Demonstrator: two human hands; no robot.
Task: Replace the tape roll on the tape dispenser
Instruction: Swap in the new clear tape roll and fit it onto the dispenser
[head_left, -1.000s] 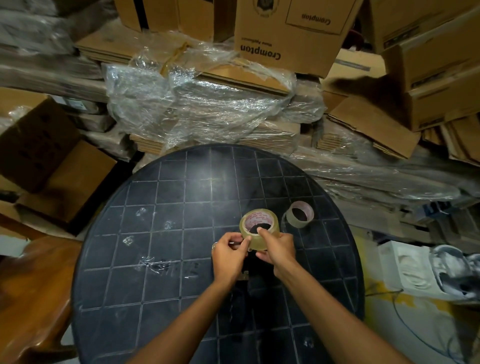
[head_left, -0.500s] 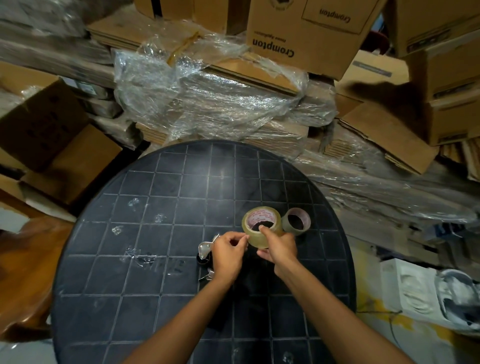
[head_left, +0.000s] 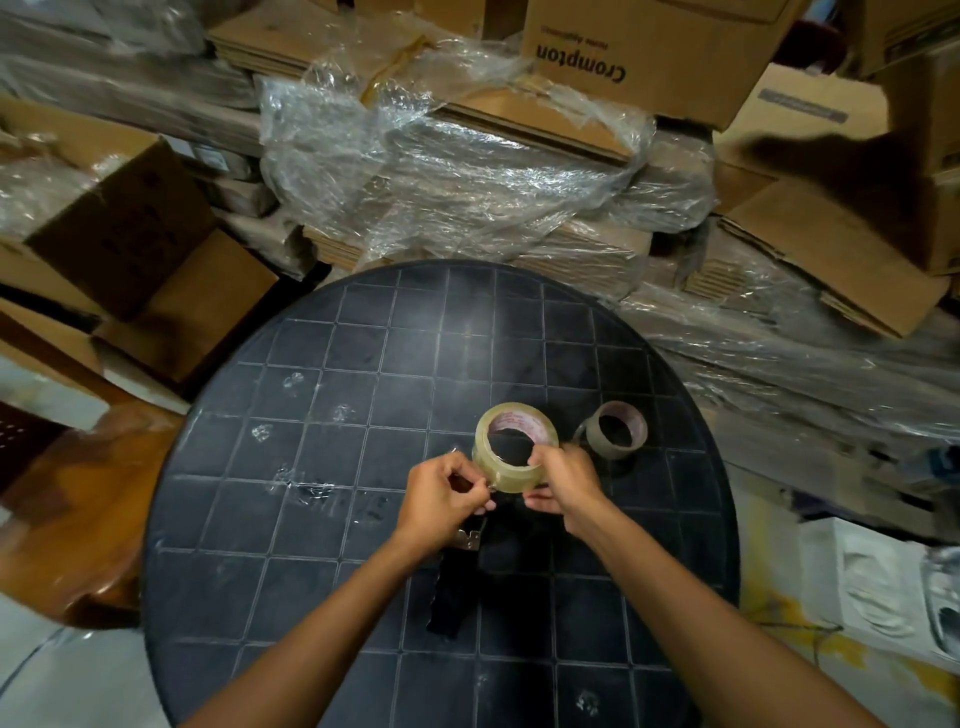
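Observation:
A full roll of clear tape (head_left: 511, 470) is held a little above the round black table (head_left: 332, 374). My right hand (head_left: 563, 480) grips the roll's right side, thumb inside its core. My left hand (head_left: 441, 501) pinches the loose tape end at the roll's left side. The black tape dispenser (head_left: 460, 582) lies on the table under my hands, its metal part showing by my left wrist; most of it is dark and hard to make out. An almost empty brown cardboard tape core (head_left: 615, 431) lies on the table to the right of the full roll.
Cardboard boxes (head_left: 618, 57) and flat cartons under clear plastic wrap (head_left: 447, 171) are stacked behind the table. More boxes (head_left: 119, 234) stand at the left, a brown wooden chair (head_left: 78, 509) at lower left. White moulded packaging (head_left: 878, 577) lies on the floor at right.
The view has shifted, so the table and hands sit lower and closer. My left hand's fingers have closed in a pinch at the roll's left side. The roll stays held in both hands.

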